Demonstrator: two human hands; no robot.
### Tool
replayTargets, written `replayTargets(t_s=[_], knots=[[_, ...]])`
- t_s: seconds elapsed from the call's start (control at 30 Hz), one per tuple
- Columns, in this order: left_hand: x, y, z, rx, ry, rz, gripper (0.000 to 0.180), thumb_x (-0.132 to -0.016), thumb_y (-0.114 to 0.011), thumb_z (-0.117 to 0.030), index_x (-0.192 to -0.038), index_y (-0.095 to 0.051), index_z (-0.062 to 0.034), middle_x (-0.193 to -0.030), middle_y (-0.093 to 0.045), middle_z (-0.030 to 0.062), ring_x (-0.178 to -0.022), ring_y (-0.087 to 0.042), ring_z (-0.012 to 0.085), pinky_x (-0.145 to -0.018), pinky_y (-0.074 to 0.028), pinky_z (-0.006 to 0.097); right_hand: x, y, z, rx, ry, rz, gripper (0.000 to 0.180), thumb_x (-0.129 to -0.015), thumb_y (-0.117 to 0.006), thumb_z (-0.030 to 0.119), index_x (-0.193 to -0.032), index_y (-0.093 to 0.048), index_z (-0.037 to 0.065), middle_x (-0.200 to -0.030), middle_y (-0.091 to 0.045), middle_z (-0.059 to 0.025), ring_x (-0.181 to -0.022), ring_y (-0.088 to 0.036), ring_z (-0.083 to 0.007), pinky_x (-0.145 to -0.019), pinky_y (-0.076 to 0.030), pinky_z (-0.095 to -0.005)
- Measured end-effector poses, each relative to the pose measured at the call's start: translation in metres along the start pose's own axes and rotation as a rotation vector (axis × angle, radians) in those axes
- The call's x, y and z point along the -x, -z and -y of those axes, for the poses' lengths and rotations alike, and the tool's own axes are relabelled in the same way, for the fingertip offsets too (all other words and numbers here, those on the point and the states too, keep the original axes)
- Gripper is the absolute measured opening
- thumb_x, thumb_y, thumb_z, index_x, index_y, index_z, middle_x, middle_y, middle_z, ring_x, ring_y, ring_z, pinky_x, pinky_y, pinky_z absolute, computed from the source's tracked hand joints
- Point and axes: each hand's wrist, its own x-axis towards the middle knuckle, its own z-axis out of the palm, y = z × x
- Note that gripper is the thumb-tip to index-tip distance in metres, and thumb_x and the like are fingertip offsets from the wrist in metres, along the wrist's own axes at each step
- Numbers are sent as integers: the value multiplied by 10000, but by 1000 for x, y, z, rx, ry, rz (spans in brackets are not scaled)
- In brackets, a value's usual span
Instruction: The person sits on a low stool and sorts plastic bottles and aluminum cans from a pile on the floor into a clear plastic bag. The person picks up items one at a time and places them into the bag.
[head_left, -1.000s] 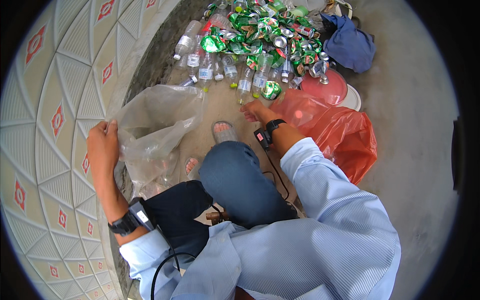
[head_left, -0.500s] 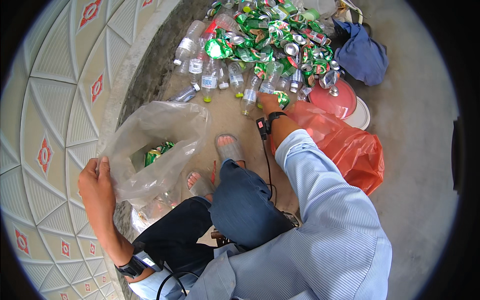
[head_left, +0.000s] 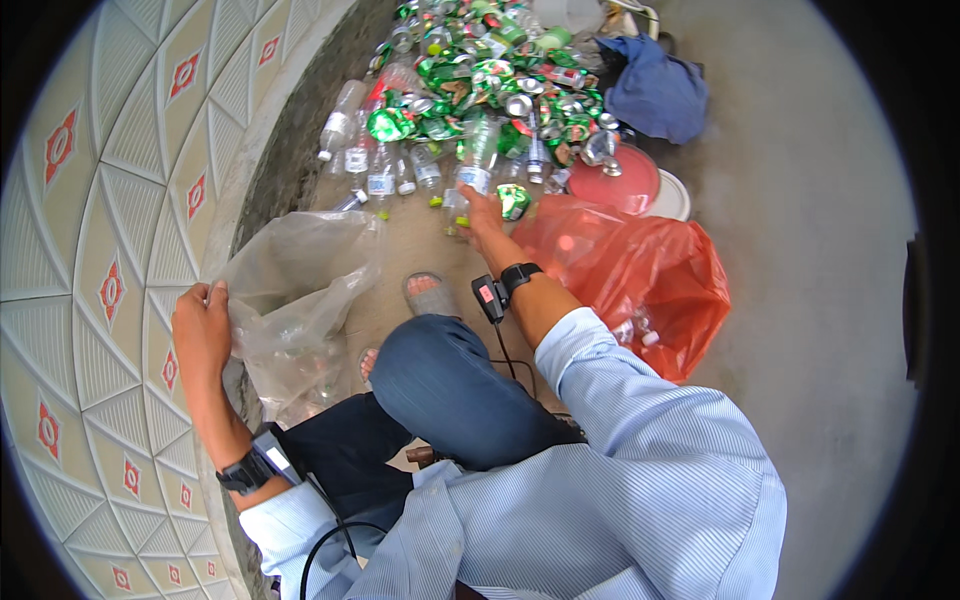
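Note:
At the left, my left hand point(head_left: 203, 320) is closed on the rim of a translucent plastic bag point(head_left: 300, 265), fingers and thumb pinching it. My right hand point(head_left: 482, 218) reaches forward to the front of a heap and grips a clear plastic bottle point(head_left: 480, 145) with a pale label; its lower end is hidden by the hand. Another clear bottle point(head_left: 455, 208) lies just left of that hand. To the right of my fingers sits a crushed green can point(head_left: 513, 202).
Crushed cans point(head_left: 480, 75) and plastic bottles point(head_left: 381, 175) pile up ahead. An open red plastic bag point(head_left: 670, 270) with bottles inside stands right. Behind it are a red lid point(head_left: 625, 180), a white lid point(head_left: 672, 197) and blue cloth point(head_left: 655, 90). A tiled wall point(head_left: 120, 200) runs along the left.
My right hand has drawn a bottle up from the front row. The clear bag's mouth has narrowed, and the green can seen inside it is now out of sight. The whole view has shifted.

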Motion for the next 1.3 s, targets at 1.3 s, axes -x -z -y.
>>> replayTargets(t_s=[1.3], knots=[[-51, -38, 64, 71, -137, 82, 422, -903, -618, -324, -839, -659, 92, -836, -663, 325, -820, -666, 479, -763, -489, 519, 232, 436, 121, 1113, 146, -434, 621, -760, -824, 411, -1225, -667, 31, -1190, -701, -222, -1130, -662, -375, -936, -522, -454]])
